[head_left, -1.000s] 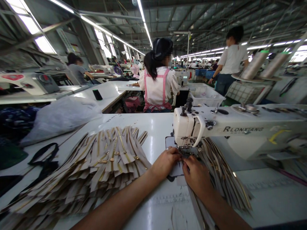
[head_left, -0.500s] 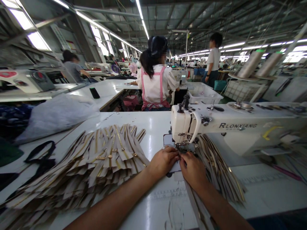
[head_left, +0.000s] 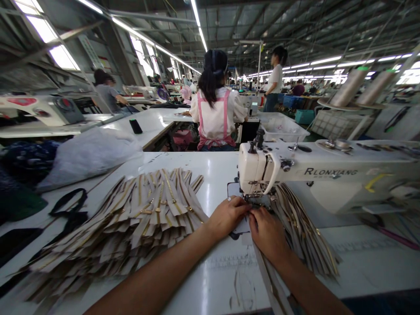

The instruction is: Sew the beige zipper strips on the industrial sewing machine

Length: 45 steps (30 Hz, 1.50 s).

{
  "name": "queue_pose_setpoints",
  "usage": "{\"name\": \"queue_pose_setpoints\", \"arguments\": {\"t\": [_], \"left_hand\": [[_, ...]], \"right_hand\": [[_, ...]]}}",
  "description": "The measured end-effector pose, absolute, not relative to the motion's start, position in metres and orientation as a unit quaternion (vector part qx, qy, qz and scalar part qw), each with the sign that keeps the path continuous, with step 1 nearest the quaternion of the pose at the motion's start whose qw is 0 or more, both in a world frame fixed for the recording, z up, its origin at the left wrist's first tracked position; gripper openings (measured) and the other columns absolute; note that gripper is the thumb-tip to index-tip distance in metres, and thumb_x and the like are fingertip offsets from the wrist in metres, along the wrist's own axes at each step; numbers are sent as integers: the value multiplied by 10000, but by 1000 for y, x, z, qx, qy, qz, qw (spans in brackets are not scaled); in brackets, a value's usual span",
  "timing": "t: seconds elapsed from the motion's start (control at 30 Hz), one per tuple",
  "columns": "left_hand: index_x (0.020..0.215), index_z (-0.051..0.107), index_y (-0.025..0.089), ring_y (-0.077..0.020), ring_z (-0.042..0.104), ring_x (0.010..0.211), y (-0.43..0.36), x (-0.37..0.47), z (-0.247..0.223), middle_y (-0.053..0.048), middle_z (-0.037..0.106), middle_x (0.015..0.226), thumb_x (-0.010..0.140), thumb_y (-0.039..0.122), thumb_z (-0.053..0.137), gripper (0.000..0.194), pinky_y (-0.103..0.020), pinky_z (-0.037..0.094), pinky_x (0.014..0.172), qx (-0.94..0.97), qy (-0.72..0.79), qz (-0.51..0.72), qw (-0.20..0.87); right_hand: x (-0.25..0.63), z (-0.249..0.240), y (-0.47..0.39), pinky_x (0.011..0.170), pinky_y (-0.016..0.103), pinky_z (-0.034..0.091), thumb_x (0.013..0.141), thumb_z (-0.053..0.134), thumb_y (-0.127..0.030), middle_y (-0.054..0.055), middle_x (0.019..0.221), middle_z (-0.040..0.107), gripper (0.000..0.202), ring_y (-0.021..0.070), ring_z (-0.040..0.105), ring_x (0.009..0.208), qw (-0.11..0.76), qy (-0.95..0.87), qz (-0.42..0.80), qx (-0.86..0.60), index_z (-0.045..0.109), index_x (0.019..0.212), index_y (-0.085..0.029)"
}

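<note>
Both of my hands meet just in front of the needle area of a white sewing machine (head_left: 259,168). My left hand (head_left: 230,214) is closed, its fingertips pinched at the presser foot. Close beside it, my right hand (head_left: 267,228) is closed too, thumb and fingers together on a beige zipper (head_left: 271,280) with a brass-coloured chain. This strip trails from under the right hand toward the table's front edge. Its end between my fingertips is hidden. A large heap of similar zippers (head_left: 154,218) lies left of my arm, and another bundle of zippers (head_left: 300,232) hangs together behind my right hand.
A black strap (head_left: 68,203) and a white plastic bag (head_left: 88,153) lie at the left. A dark thread cone (head_left: 135,126) stands farther back. Scissors with a purple handle (head_left: 398,236) rest at the right. A seated person in a pink apron (head_left: 215,113) works ahead.
The view has turned slightly left, so the scene sits a little farther right. My hands stay at the needle area with barely any shift. The standing person in the background has turned.
</note>
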<state>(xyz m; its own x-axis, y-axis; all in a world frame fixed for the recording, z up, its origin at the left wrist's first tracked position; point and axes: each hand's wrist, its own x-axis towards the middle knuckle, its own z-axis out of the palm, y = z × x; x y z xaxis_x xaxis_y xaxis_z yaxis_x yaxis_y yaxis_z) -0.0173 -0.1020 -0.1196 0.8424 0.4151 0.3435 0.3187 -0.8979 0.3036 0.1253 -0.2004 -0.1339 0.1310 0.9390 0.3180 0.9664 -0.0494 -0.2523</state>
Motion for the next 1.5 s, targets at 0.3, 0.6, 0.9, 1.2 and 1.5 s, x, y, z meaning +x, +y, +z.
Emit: {"name": "queue_pose_setpoints", "arguments": {"t": [0.3, 0.6, 0.9, 1.2, 1.5], "left_hand": [[1191, 648, 233, -199, 567, 956, -104, -19, -115, -65, 615, 1034, 949, 169, 511, 285, -330, 492, 853, 970, 170, 166, 59], [1177, 656, 244, -203, 567, 975, -105, -18, -117, -59, 620, 1048, 958, 186, 505, 272, -330, 486, 865, 968, 178, 171, 50], [1153, 652, 211, -196, 575, 938, -105, -22, -119, -71, 634, 1021, 964, 188, 479, 257, -328, 495, 832, 969, 148, 190, 57], [1063, 669, 170, -198, 580, 894, -108, -25, -120, -79, 628, 957, 977, 249, 448, 250, -327, 500, 808, 961, 158, 218, 62], [1049, 670, 186, -206, 572, 879, -111, -26, -116, -65, 626, 909, 967, 243, 454, 238, -344, 497, 789, 960, 178, 208, 61]], "right_hand": [[133, -142, -240, 720, 317, 516, 899, 451, -195, 71, 888, 680, 283, 188, 649, 769, 304, -654, 33, -692, 635, 1111, -154], [129, -151, -244, 741, 312, 505, 914, 423, -149, 53, 846, 653, 259, 181, 640, 799, 340, -671, 2, -659, 663, 1007, -175], [128, -152, -244, 773, 319, 491, 915, 403, -131, 66, 863, 645, 282, 194, 630, 828, 304, -667, 10, -680, 667, 1010, -154], [122, -132, -230, 761, 309, 497, 934, 389, -152, 82, 969, 682, 332, 212, 661, 895, 190, -662, 20, -725, 666, 1115, -178], [123, -122, -202, 737, 279, 482, 945, 417, -207, 47, 999, 731, 290, 202, 693, 883, 175, -655, 46, -734, 681, 1066, -211]]}}
